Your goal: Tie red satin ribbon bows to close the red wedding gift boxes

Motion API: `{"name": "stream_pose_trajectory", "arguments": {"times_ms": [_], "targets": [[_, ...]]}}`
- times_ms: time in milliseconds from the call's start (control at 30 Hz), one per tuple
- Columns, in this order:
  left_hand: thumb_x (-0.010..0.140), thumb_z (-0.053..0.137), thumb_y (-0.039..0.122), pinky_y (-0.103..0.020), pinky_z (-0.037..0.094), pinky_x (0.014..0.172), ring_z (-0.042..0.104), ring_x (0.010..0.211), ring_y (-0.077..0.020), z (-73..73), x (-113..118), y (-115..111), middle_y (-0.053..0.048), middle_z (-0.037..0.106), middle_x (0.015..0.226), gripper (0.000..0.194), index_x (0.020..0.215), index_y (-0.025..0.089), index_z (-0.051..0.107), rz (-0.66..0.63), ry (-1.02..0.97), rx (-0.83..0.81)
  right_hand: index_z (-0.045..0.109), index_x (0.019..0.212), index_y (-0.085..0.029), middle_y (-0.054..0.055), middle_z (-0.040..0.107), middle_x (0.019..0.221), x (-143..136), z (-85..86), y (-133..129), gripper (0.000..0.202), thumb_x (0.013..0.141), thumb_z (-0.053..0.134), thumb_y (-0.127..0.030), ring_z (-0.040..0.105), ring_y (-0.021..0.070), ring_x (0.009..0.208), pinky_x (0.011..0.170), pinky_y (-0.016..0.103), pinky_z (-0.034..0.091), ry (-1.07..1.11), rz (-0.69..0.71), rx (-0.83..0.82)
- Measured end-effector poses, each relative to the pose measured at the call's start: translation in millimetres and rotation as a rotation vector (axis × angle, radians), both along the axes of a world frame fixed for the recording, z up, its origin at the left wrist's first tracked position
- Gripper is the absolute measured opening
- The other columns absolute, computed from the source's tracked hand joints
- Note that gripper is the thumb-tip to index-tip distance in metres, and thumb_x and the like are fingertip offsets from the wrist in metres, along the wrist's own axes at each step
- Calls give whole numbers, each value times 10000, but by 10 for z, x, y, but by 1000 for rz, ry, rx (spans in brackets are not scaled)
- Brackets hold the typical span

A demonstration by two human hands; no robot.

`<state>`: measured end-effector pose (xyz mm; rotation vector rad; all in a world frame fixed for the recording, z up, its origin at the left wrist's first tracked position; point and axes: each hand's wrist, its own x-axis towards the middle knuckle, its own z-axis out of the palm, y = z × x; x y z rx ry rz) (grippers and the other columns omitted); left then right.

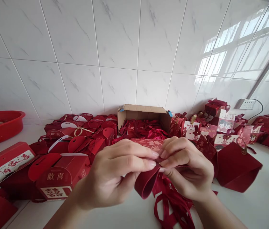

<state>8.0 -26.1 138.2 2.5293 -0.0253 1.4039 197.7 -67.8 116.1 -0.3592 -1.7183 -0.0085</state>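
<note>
My left hand (115, 173) and my right hand (188, 168) meet at the centre, fingertips pinched close together. Between them is a dark red ribbon (145, 185), whose rounded loop hangs below my left fingers. Both hands grip it where the fingertips nearly touch; the exact fold or knot there is hidden. Just behind my fingers shows the patterned top of a red gift box (147, 143), mostly covered by my hands. Beneath my right hand, a tangle of loose red ribbons (174, 211) lies on the white table (246, 206).
Left stand many red gift boxes (58, 173) and a red plastic basin (7, 130). A cardboard box (144, 108) full of ribbons sits against the tiled wall. On the right are more gift boxes (238, 167) with bows, and a power socket (246, 104).
</note>
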Motion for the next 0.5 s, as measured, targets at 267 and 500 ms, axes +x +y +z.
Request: {"name": "stream_pose_trajectory", "arguments": {"times_ms": [267,500], "targets": [[733,600,-46,-365,553,805,680,876,-210,-49,11,-10,-63,714,901,428,1055,234,629,1,-15,18,678,881,-176,42,596,780,-5,-2,-6,256,742,624,33,615,163,698,623,332,525,6,15,50],[760,578,-13,-361,555,768,655,830,-196,-127,82,-24,-36,686,877,387,1031,263,599,46,-74,-75,681,853,-204,32,619,763,-14,-27,15,220,739,673,-16,613,165,686,628,329,539,65,-33,-29]]}}
